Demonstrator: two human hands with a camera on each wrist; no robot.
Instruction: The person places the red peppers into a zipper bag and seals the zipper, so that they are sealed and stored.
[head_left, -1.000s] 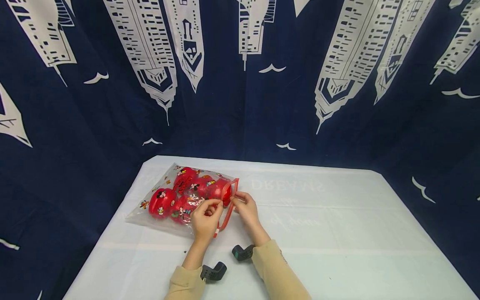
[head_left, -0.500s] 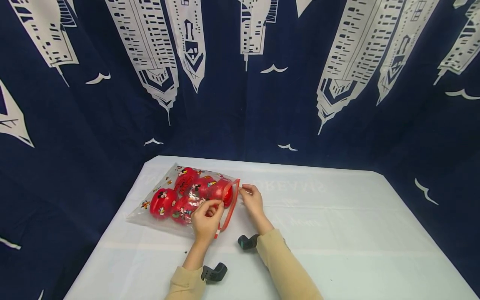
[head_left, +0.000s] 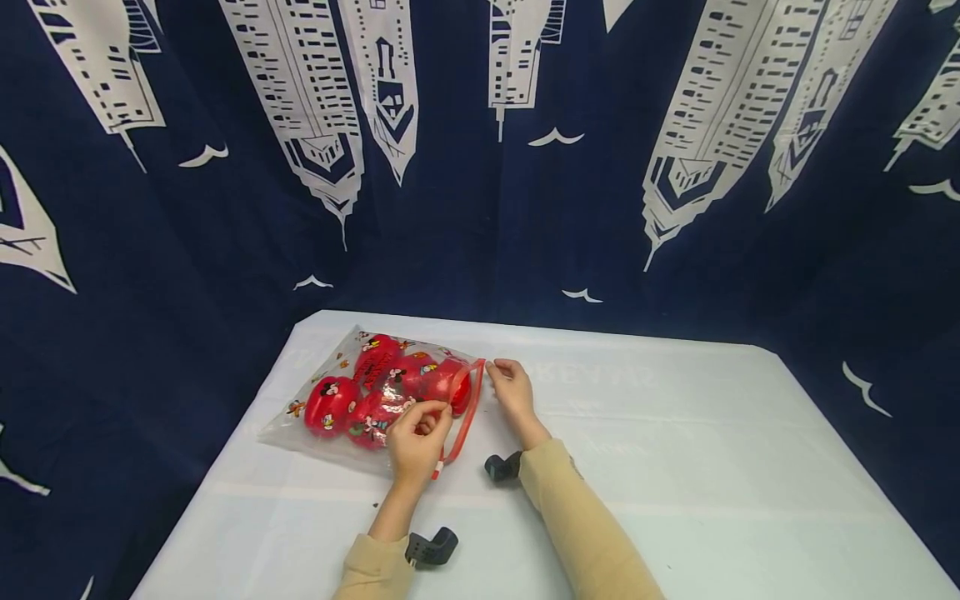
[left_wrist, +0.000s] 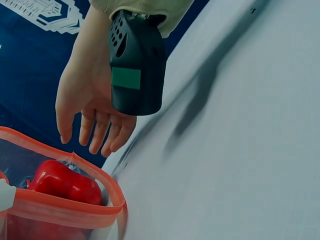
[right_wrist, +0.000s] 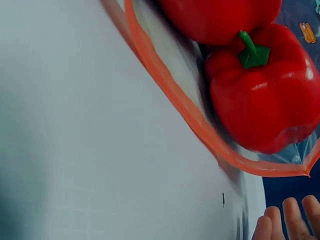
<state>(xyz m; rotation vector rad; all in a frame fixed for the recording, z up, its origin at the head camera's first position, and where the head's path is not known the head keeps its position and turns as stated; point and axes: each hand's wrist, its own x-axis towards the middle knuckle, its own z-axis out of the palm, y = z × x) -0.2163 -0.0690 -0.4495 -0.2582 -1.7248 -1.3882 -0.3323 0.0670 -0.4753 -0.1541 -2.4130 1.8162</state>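
A clear plastic bag [head_left: 288,433] with cartoon prints and an orange-red rim [head_left: 467,425] lies on its side, holding several red bell peppers [head_left: 330,406]. Its mouth gapes to the right, with a glossy pepper [right_wrist: 265,95] just inside in the right wrist view. My left hand [head_left: 415,446] pinches the upper edge of the rim, thumb against forefinger. Beyond the rim's far corner hovers my right hand [head_left: 513,393], its loosely bent fingers holding nothing. In the left wrist view the right hand [left_wrist: 95,100] appears slightly apart from the bag.
A white tablecloth [head_left: 675,467] covers the table under the bag. Dark camera units sit on the left wrist [head_left: 433,547] and the right wrist [head_left: 502,467]. Behind the table hangs a navy cloth [head_left: 525,225] with white building prints.
My right hand has left the rim beside my left hand and moved away to the far corner of the bag's mouth. My left hand keeps its pinch and the bag lies still.
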